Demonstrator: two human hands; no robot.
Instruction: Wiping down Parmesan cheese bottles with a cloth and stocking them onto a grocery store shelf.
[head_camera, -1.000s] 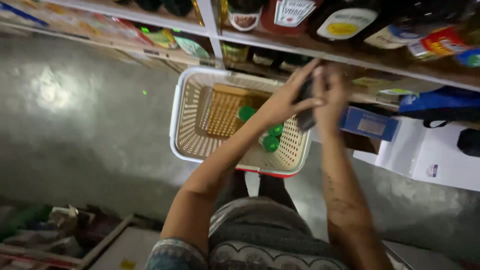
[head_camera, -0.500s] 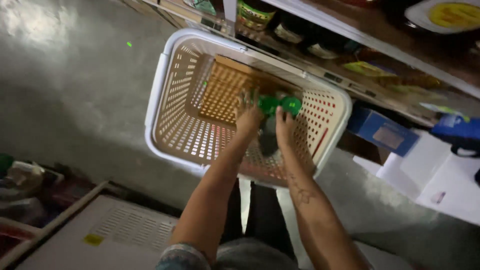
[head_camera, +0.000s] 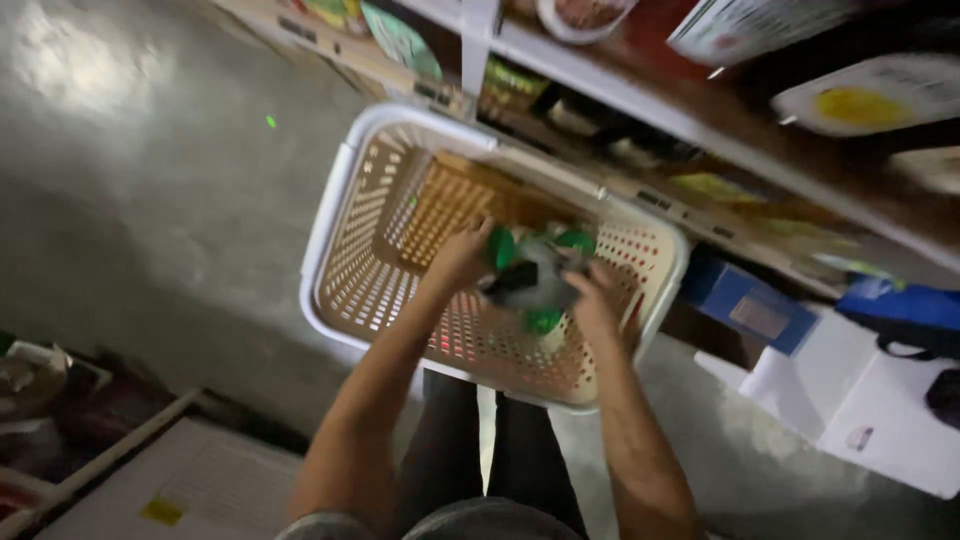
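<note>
Left hand (head_camera: 462, 258) and right hand (head_camera: 592, 298) both inside the white perforated plastic basket (head_camera: 340, 215). Fingers of each curl around a blurred cluster of green-capped bottles (head_camera: 535, 280). Basket sits on grey concrete floor (head_camera: 150, 220).

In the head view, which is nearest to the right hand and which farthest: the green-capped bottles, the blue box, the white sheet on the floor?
1. green-capped bottles: at the right hand, inside the basket.
2. blue box: right of the basket.
3. white sheet: far right, on the floor.

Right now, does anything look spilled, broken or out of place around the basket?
Nothing stands out. The white perforated plastic basket sits level on the floor, and both hands hold blurred green-capped bottles inside it.
</note>
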